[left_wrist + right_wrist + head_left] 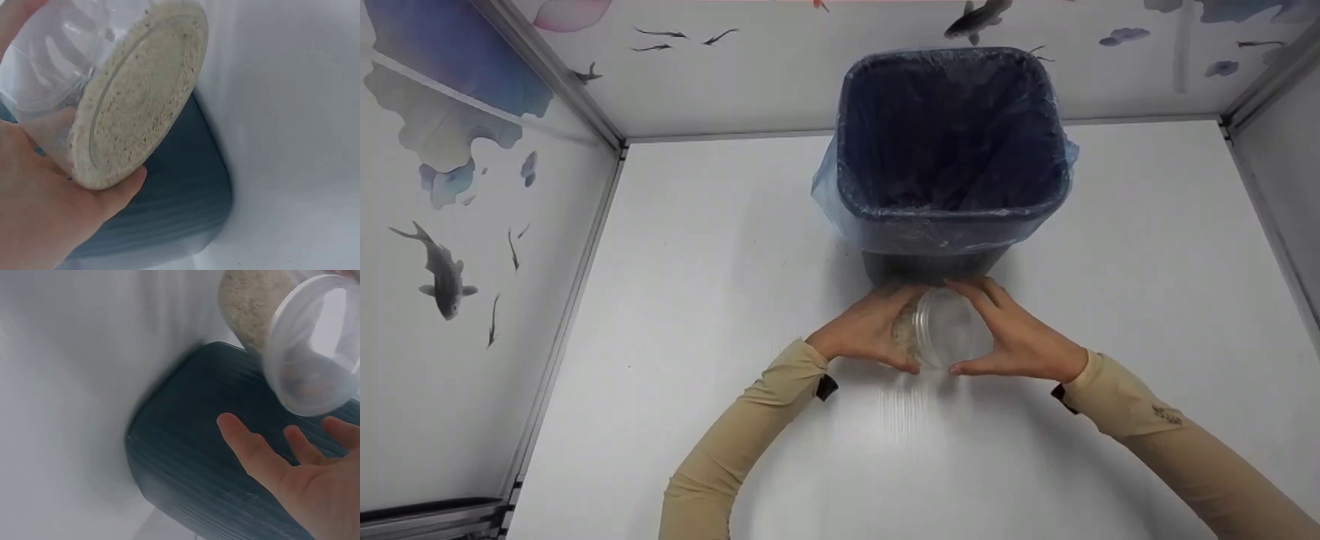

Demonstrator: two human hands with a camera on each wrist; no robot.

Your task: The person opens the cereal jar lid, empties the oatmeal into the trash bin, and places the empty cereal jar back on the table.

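Observation:
My left hand (870, 330) grips a clear plastic jar (905, 330) round its base end. The jar is tilted on its side, and a beige, flaky, grainy material (146, 93) shows through its bottom. Its translucent lid (315, 346) faces my right hand (1016, 337). In the right wrist view, the right fingers (247, 444) are spread and stand a little apart from the lid. Just behind both hands is a dark bin (934, 264).
A thin blue bag (840, 202) lines the bin and folds over its rim. The white table (690, 300) is bordered by white panels (720, 82) with painted fish at the back and left.

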